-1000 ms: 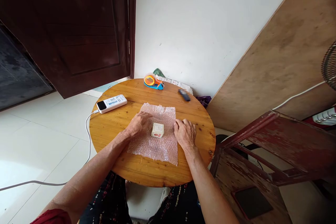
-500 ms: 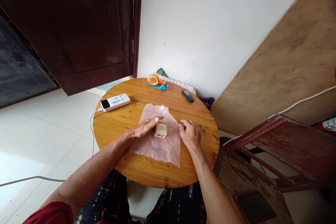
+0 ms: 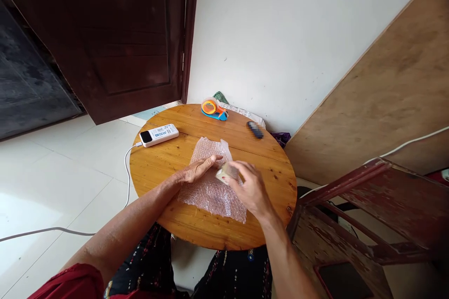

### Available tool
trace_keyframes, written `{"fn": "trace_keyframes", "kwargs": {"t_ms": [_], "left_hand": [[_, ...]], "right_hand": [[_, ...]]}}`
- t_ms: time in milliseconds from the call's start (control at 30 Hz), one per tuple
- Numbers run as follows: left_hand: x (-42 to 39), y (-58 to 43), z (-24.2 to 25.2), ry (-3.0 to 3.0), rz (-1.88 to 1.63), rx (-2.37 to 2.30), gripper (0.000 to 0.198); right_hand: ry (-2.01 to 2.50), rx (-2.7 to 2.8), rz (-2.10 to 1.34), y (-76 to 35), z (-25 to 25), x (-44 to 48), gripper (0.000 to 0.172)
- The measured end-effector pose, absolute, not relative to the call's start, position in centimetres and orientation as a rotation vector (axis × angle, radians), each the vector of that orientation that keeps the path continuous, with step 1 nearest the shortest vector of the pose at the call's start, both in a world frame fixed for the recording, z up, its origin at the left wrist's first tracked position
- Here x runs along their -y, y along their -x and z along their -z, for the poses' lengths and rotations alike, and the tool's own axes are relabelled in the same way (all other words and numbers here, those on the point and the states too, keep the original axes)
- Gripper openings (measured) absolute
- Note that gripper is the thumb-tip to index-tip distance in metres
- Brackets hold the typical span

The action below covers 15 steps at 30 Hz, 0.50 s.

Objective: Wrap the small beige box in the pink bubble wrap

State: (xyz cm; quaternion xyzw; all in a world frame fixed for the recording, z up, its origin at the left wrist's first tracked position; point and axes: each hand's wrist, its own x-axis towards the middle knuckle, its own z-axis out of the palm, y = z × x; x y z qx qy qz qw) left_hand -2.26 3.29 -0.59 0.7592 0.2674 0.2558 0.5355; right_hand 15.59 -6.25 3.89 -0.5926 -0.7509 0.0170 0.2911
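A sheet of bubble wrap (image 3: 210,191) lies on a round wooden table (image 3: 196,229). A small pale box (image 3: 223,175) sits near the sheet's middle. My left hand (image 3: 196,171) rests on the wrap with fingers stretched flat, its tips against the box's left side. My right hand (image 3: 247,184) is over the box from the right, fingers curled around it and folding the wrap's right edge over it; the motion smears the fingers.
A white power bank (image 3: 159,134) with its cable lies at the table's left. An orange and blue tape dispenser (image 3: 212,108) and a small dark object (image 3: 254,129) sit at the far edge. A red wooden chair (image 3: 368,224) stands at right, a dark door (image 3: 115,42) behind.
My right hand has moved left from the wrap's right edge onto the box, bringing the wrap's edge with it. My left hand's fingers have stretched out against the box.
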Motion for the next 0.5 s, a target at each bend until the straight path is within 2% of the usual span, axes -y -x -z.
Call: {"fn": "trace_keyframes", "kwargs": {"t_ms": [133,233,333,400,500], "left_hand": [[-2.9,2.4,0.2,-1.908,-0.578,-0.670,0.061],[-2.8,2.2,0.5,-2.054,-0.578,-0.645,0.070],[-2.9,2.0,0.7,-2.267,-0.592,-0.619,0.067],[-2.9,1.9,0.8,-2.359,-0.573,-0.602,0.064],[-2.6,1.8,0.6,-2.443,-0.564,-0.572,0.065]], "right_hand": [[1.591,1.750,0.077,-20.5,-4.3,7.4,0.032],[1.783,1.724,0.232,-24.8,-3.1,7.7,0.033],[1.968,1.755,0.252,-27.3,-1.6,7.7,0.041],[1.989,1.700,0.315,-27.0,-1.5,7.8,0.042],[1.805,1.679,0.289,-22.9,-3.0,8.3,0.035]]}}
